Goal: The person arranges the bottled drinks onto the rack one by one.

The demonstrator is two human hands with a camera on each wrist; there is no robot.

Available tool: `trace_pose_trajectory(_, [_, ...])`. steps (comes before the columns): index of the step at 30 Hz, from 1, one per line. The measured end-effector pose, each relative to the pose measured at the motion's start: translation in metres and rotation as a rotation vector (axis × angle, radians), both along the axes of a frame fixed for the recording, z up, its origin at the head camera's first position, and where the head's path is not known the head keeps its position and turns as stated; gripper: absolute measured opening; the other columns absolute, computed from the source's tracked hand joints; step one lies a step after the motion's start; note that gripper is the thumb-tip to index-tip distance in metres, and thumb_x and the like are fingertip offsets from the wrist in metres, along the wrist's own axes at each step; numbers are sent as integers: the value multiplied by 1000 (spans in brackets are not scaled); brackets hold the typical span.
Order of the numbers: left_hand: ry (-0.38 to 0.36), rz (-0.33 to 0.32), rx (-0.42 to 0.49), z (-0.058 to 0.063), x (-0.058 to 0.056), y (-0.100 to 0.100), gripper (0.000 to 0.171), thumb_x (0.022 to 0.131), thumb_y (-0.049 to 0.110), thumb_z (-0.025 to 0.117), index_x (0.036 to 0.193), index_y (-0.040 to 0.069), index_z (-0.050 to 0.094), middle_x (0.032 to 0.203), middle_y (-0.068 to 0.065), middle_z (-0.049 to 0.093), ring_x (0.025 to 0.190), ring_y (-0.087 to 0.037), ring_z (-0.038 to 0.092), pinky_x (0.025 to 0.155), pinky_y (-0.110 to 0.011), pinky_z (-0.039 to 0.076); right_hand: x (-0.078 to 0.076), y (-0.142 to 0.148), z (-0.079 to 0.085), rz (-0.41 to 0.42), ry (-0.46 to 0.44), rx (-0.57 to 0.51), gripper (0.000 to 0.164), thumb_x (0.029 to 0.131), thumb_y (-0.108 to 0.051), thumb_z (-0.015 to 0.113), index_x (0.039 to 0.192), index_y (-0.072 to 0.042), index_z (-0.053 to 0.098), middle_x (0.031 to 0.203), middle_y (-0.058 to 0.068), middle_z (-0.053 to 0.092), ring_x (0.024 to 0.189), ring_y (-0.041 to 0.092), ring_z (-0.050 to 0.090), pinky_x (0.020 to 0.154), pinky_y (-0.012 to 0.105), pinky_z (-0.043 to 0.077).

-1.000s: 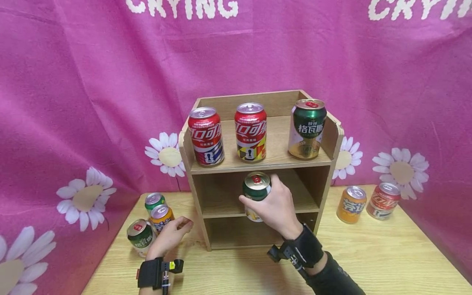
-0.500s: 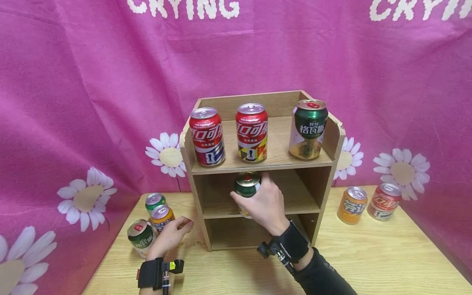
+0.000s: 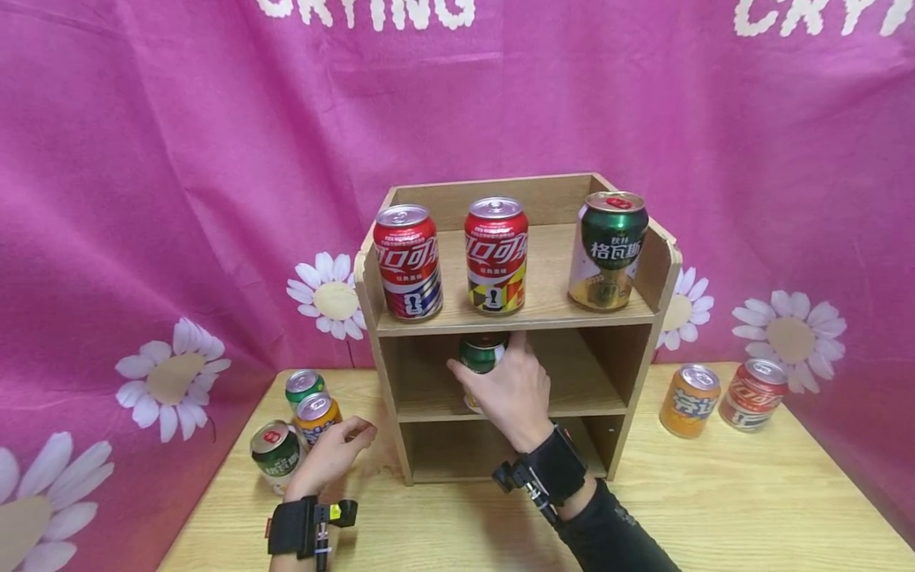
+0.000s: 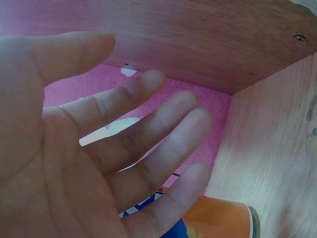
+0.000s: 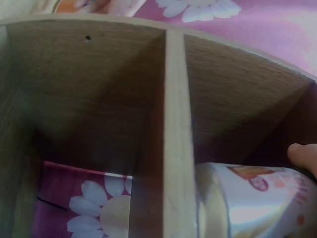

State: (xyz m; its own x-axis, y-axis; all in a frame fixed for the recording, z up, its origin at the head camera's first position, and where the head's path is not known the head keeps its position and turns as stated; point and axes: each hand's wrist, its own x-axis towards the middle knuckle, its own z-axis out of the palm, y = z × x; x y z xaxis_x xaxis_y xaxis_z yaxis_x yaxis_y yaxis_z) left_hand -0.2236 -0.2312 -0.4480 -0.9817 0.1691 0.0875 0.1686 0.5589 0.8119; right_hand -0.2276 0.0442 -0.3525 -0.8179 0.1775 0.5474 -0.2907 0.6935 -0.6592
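Note:
My right hand (image 3: 511, 393) grips a green-and-white kvass can (image 3: 480, 355) inside the middle level of a small wooden shelf (image 3: 515, 324). The fingers wrap the can from its right side, and its top lies just under the upper board. In the right wrist view the can's base (image 5: 213, 198) is right at the board's edge, with a fingertip (image 5: 302, 156) on its far end. My left hand (image 3: 332, 457) hovers by the table's left side, fingers loosely bent and holding nothing. Beside it stand an orange soda can (image 3: 314, 411), a green can (image 3: 303, 384) and another kvass can (image 3: 275, 454).
Two red cola cans (image 3: 407, 262) and a kvass can (image 3: 609, 250) stand on the shelf's top board. At the table's right are an orange soda can (image 3: 689, 401) and a red cola can (image 3: 754, 395). A pink flowered cloth (image 3: 214, 199) hangs behind and at the sides.
My right hand has moved left and deeper into the middle level with the kvass can, whose top is now partly under the upper board. My left hand stays in place.

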Motion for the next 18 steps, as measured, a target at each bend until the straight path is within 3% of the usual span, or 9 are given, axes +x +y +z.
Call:
trace_pose_trajectory(2, [-7, 7, 0, 0, 1, 0, 20, 96, 18, 56, 105, 3, 65, 102, -11, 66, 93, -21, 60, 81, -39, 48, -1, 1, -2, 40, -11, -16, 95, 64, -57, 79, 132, -7, 36, 103, 13, 58, 86, 30, 62, 67, 46, 52])
trace_pose_trajectory(5, [-9, 8, -5, 1, 0, 0, 21, 96, 19, 56, 106, 3, 65, 103, -11, 66, 94, -21, 60, 82, -40, 48, -3, 8, -5, 171, -65, -77, 97, 67, -49, 82, 138, -10, 29, 111, 12, 55, 96, 27, 59, 78, 44, 51])
trace_pose_trajectory(9, [-9, 4, -22, 3, -1, 0, 21, 96, 19, 56, 106, 3, 65, 103, -12, 66, 93, -21, 59, 80, -39, 48, -6, 19, -11, 319, -211, -128, 93, 68, -35, 84, 138, -9, 28, 111, 11, 58, 99, 24, 59, 85, 41, 47])
trace_pose_trajectory(13, [-14, 1, -36, 3, -1, 1, 22, 96, 19, 55, 107, 1, 64, 103, -12, 66, 92, -21, 59, 78, -38, 48, -6, 26, -16, 364, -286, -106, 85, 68, -30, 85, 131, -5, 34, 106, 11, 60, 96, 24, 60, 84, 42, 48])
trace_pose_trajectory(18, [-15, 2, -37, 1, -1, 2, 22, 96, 19, 55, 107, 1, 64, 103, -13, 65, 91, -21, 59, 77, -37, 48, -6, 27, -19, 371, -273, -98, 84, 68, -28, 85, 130, -5, 34, 105, 11, 60, 95, 24, 61, 82, 42, 49])
